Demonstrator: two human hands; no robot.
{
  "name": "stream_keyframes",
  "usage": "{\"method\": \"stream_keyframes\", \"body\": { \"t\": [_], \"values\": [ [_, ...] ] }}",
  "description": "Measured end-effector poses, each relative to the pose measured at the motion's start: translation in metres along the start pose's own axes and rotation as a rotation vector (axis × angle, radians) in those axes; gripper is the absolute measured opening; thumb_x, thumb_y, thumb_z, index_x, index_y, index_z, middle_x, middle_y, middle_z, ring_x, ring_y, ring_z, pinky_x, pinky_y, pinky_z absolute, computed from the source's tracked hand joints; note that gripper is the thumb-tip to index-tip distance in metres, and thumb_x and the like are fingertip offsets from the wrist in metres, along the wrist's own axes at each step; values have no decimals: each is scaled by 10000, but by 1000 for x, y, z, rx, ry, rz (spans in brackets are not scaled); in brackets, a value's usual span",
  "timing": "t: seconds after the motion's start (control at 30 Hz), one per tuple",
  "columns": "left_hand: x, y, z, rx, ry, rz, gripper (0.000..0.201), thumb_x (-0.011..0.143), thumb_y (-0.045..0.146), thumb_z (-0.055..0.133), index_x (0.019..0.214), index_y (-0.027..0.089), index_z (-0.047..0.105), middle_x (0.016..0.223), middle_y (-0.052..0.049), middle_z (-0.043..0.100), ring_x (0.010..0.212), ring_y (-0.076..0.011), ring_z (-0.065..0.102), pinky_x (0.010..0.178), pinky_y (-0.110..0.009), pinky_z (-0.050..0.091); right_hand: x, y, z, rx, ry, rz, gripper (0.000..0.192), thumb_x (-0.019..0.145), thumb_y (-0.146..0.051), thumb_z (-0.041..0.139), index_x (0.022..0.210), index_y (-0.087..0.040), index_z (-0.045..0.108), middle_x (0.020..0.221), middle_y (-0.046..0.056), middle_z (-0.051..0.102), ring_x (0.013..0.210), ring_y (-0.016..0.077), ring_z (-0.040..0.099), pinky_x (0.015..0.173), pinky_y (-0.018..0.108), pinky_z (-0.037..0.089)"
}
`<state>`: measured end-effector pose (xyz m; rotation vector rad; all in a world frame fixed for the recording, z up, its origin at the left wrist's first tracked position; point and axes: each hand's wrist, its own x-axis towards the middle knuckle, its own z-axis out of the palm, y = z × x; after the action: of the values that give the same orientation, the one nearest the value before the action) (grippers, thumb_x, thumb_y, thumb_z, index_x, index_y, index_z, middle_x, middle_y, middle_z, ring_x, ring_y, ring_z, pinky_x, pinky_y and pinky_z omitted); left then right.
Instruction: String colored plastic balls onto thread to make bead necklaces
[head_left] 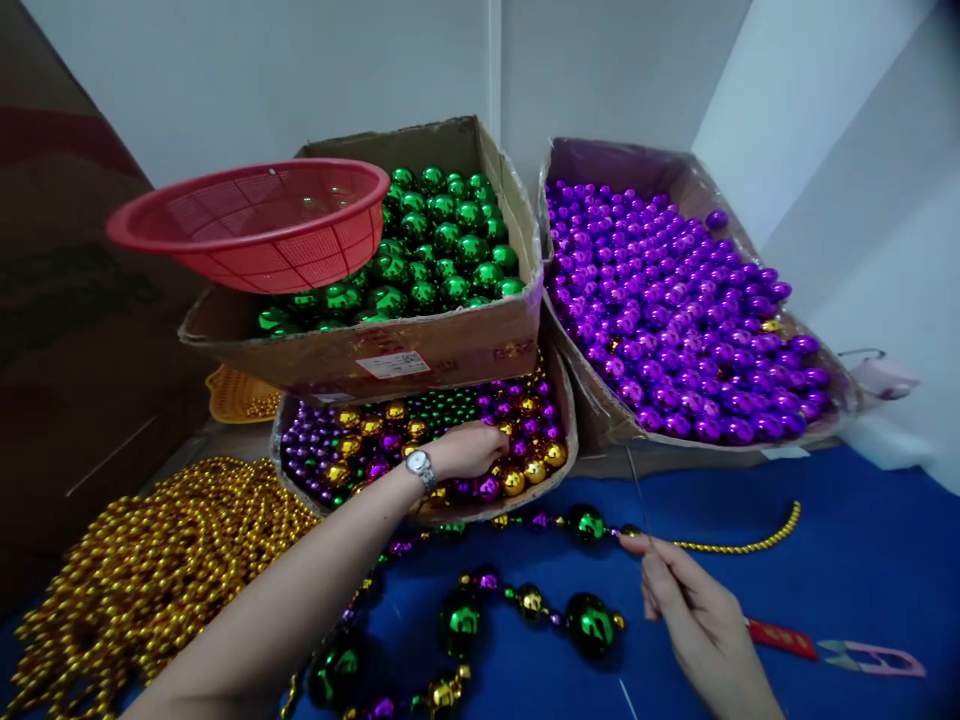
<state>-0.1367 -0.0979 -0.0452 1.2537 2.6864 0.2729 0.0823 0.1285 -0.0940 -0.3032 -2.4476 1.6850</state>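
Head view: two bare hands at work on a blue worktop (pixel 825 520), beads all around.
Left hand (pixel 469 450): reaching into the mixed-bead box (pixel 427 440) near the worktop's middle, fingers curled down among gold and purple balls; whether it has pinched one I cannot tell.
Right hand (pixel 690 610): toward the near edge, thumb and forefinger closed on the bead string (pixel 592 525) close to a thin needle (pixel 637 490) that stands up from the grip.
Bead string: runs across the worktop with large green balls, looping back toward the near edge; its gold tail (pixel 742 545) trails to the right.
Risk, needle: pointed and close to the fingers; a slip of the pinch could prick them or let threaded beads slide off.
Risk, green-ball box (pixel 390 350): rests tilted on top of the mixed-bead box, a red basket (pixel 255 225) perched on its left corner; a knock from the left forearm might tip either.
Risk, snips (pixel 855 655): lie near the right wrist by the near edge, easily swept off.
Purple-ball box (pixel 675 300): heaped, at the far right, leaning.
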Motion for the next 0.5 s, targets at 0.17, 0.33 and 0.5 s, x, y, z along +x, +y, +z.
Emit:
{"method": "stream_keyframes", "body": {
  "t": [0.17, 0.33, 0.5],
  "values": [
    [1, -15, -7, 139, -63, -3, 223, 780, 164, 491, 875, 182, 692, 830, -118, 700, 765, -254, 652, 626, -305, 475, -3, -26, 29, 20, 91, 32, 409, 867, -489, 484, 1072, -175, 646, 559, -18, 500, 529, 128, 507, 474, 186, 413],
    [0, -23, -17, 220, -125, 43, 191, 719, 117, 563, 850, 176, 689, 861, -131, 696, 794, -287, 655, 626, -334, 492, -4, -36, 49, 8, 132, 69, 417, 865, -507, 471, 1043, -178, 657, 540, -22, 490, 495, 123, 489, 456, 186, 394],
    [-1, -19, -24, 271, -142, 49, 246, 701, -2, 505, 806, 123, 689, 808, -170, 691, 763, -308, 660, 609, -360, 500, -8, -36, 51, -64, 164, 15, 344, 849, -475, 515, 962, -205, 695, 554, -11, 513, 508, 126, 505, 502, 175, 429]
  ]
}}
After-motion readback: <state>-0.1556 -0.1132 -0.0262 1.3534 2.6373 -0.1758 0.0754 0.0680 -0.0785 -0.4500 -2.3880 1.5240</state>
